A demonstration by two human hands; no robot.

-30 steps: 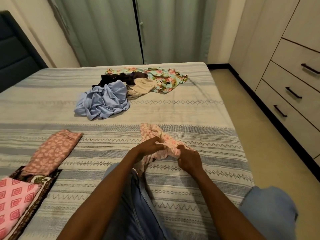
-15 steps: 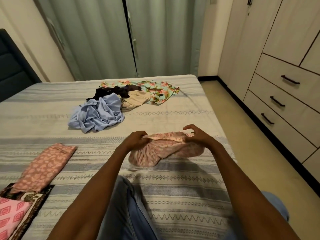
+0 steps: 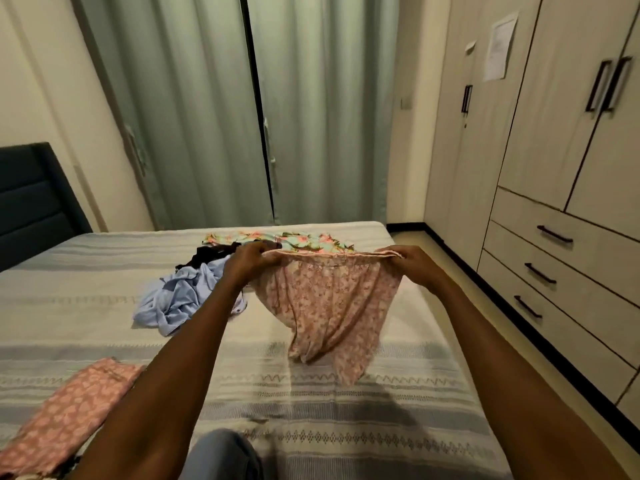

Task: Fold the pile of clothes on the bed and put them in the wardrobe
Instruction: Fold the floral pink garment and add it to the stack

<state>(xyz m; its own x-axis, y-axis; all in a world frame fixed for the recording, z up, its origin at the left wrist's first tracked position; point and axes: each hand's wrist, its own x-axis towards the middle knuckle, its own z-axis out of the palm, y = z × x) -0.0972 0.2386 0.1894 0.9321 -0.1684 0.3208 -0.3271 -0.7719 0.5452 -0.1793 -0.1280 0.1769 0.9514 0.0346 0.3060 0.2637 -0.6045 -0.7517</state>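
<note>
A folded pink cloth (image 3: 69,410) lies nearest on the bed (image 3: 346,410). Above the bed, the left hand (image 3: 247,266) and right hand (image 3: 414,266) each pinch the waistband of a pink garment (image 3: 329,306), stretched left to right, hanging down. Behind lies the clothes pile (image 3: 194,289); the wardrobe (image 3: 554,168) stands right.

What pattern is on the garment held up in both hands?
A small white floral print on pink, on the thin fabric garment; head view shows it best.

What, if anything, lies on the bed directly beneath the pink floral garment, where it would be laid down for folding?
Nothing visible does. Both the left hand and right hand hold the pink floral garment over bare bedspread; the unfolded pile lies farther back-left and the folded pink piece at near left.
</note>
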